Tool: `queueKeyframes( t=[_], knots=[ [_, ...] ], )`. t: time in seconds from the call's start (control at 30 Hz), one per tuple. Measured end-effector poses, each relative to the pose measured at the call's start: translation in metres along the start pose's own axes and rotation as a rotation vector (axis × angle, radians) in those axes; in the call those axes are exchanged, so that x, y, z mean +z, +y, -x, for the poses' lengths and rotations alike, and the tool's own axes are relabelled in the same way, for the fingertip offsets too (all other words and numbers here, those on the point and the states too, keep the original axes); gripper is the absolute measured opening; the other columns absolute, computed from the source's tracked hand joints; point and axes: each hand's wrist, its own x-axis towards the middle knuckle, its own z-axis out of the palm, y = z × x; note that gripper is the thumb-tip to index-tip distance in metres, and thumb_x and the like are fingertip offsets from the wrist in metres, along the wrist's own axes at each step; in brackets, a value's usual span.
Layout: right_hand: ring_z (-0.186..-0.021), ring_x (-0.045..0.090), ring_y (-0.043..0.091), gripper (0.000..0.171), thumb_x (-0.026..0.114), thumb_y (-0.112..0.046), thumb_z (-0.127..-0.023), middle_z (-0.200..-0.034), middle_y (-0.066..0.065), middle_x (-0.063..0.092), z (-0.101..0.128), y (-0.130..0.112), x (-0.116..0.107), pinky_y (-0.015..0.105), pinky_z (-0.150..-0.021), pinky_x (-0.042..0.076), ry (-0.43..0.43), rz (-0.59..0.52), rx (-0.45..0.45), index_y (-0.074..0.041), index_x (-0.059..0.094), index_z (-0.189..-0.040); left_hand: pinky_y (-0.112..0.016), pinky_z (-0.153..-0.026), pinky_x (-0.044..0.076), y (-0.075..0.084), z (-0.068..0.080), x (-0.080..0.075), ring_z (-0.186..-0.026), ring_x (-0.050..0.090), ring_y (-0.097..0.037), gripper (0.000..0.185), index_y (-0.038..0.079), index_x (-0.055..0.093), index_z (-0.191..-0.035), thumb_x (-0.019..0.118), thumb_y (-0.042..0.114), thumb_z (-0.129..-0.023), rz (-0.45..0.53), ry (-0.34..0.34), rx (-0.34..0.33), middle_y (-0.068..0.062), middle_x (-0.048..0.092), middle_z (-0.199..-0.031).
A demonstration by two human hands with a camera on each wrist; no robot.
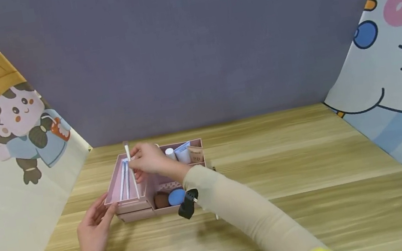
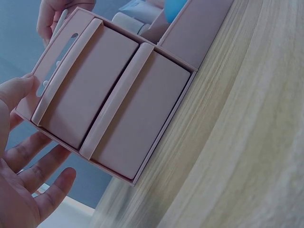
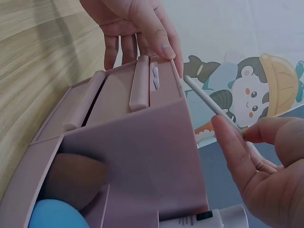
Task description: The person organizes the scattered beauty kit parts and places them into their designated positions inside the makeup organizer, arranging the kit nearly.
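A pink organiser box (image 1: 131, 205) with two front drawers (image 2: 118, 95) stands on the wooden table. My left hand (image 1: 100, 210) is flat, its fingers straight and touching the box's front left corner (image 3: 164, 61). Over the box's left compartment my right hand (image 1: 135, 163) pinches a thin white stick (image 1: 127, 153) between thumb and fingers; the stick (image 3: 209, 100) slants down toward that compartment. Two more white sticks (image 1: 124, 181) lie inside it. The left hand (image 2: 21, 156) shows spread beside the drawers.
Other compartments hold a white bottle (image 1: 170, 152), a blue-and-white tube (image 1: 183, 152), a brown packet (image 1: 196, 155), a brown sponge (image 1: 161, 200) and a blue sponge (image 1: 176, 197). Printed screens stand left and right, a grey wall behind. The wooden tabletop (image 1: 308, 161) stretches to the right.
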Motion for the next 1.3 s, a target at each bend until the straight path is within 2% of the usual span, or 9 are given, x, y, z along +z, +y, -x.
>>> queueKeyframes(
  t=[0.1, 0.47, 0.57, 0.8, 0.93, 1.0, 1.13, 1.2, 1.3],
  knots=[
    [-0.044, 0.058, 0.018, 0.015, 0.06, 0.009, -0.09, -0.073, 0.01, 0.06, -0.001, -0.002, 0.004, 0.033, -0.047, 0.057, 0.023, -0.002, -0.008, 0.002, 0.052, -0.099, -0.006, -0.075, 0.047, 0.001, 0.001, 0.0, -0.087, 0.06, 0.014, 0.041, 0.002, 0.063, -0.131, 0.073, 0.014, -0.092, -0.007, 0.005, -0.008, 0.031, 0.062, -0.092],
    [-0.044, 0.059, 0.021, 0.017, 0.062, 0.007, -0.092, -0.086, 0.025, 0.067, -0.009, 0.0, 0.009, 0.032, -0.047, 0.056, 0.086, 0.017, 0.007, 0.004, 0.051, -0.105, -0.006, -0.076, 0.047, 0.0, -0.001, 0.001, -0.088, 0.059, 0.013, 0.041, 0.001, 0.063, -0.131, 0.073, 0.013, -0.093, -0.004, -0.006, -0.02, 0.031, 0.061, -0.092],
    [-0.043, 0.057, 0.02, 0.017, 0.063, 0.006, -0.092, -0.083, 0.021, 0.067, -0.012, 0.001, 0.009, 0.031, -0.045, 0.056, 0.102, 0.035, 0.009, 0.002, 0.05, -0.103, -0.006, -0.076, 0.047, -0.001, -0.002, 0.002, -0.087, 0.06, 0.013, 0.041, 0.001, 0.063, -0.131, 0.073, 0.011, -0.092, 0.007, -0.005, -0.024, 0.03, 0.061, -0.092],
    [-0.04, 0.055, 0.016, 0.014, 0.065, 0.006, -0.091, -0.057, 0.011, 0.058, -0.021, 0.002, 0.01, 0.029, -0.043, 0.054, 0.081, 0.144, 0.076, 0.005, 0.055, -0.101, -0.006, -0.075, 0.047, -0.002, -0.001, 0.002, -0.086, 0.06, 0.013, 0.041, 0.002, 0.064, -0.131, 0.073, 0.01, -0.092, -0.002, 0.008, -0.013, 0.03, 0.062, -0.091],
    [-0.039, 0.055, 0.018, 0.009, 0.064, 0.004, -0.092, -0.055, 0.011, 0.058, -0.023, 0.002, 0.009, 0.03, -0.042, 0.054, 0.072, 0.204, 0.139, 0.005, 0.058, -0.099, -0.006, -0.075, 0.047, -0.002, -0.001, 0.001, -0.087, 0.06, 0.013, 0.041, 0.002, 0.063, -0.131, 0.073, 0.01, -0.092, 0.006, 0.0, -0.021, 0.03, 0.062, -0.092],
    [-0.039, 0.057, 0.022, 0.005, 0.063, 0.004, -0.093, -0.054, 0.012, 0.059, -0.024, 0.002, 0.008, 0.031, -0.043, 0.055, 0.054, 0.233, 0.16, 0.003, 0.059, -0.09, -0.006, -0.076, 0.047, -0.002, -0.002, 0.001, -0.087, 0.06, 0.013, 0.041, 0.002, 0.064, -0.131, 0.073, 0.011, -0.092, 0.0, 0.003, -0.027, 0.03, 0.061, -0.091],
    [-0.039, 0.059, 0.022, 0.008, 0.062, 0.002, -0.093, -0.054, 0.013, 0.061, -0.026, 0.003, 0.006, 0.031, -0.046, 0.056, 0.03, 0.272, 0.181, 0.003, 0.061, -0.084, -0.006, -0.076, 0.047, 0.0, -0.001, 0.0, -0.088, 0.06, 0.012, 0.041, 0.003, 0.064, -0.131, 0.073, 0.012, -0.092, -0.007, 0.007, -0.018, 0.029, 0.062, -0.092],
    [-0.039, 0.058, 0.021, 0.005, 0.064, 0.002, -0.092, -0.055, 0.014, 0.063, -0.028, 0.003, 0.006, 0.031, -0.046, 0.056, 0.027, 0.29, 0.181, 0.005, 0.064, -0.088, -0.006, -0.076, 0.047, 0.0, 0.0, 0.0, -0.088, 0.06, 0.012, 0.041, 0.004, 0.064, -0.131, 0.073, 0.012, -0.092, -0.007, 0.01, -0.011, 0.029, 0.062, -0.093],
    [-0.045, 0.063, 0.025, 0.006, 0.065, 0.002, -0.092, -0.056, 0.015, 0.064, -0.028, 0.003, 0.005, 0.03, -0.046, 0.056, 0.018, 0.302, 0.183, 0.006, 0.065, -0.097, -0.006, -0.076, 0.047, 0.001, 0.0, 0.0, -0.088, 0.061, 0.012, 0.041, 0.004, 0.064, -0.131, 0.073, 0.012, -0.092, -0.005, 0.014, -0.01, 0.03, 0.063, -0.093]
  ],
)
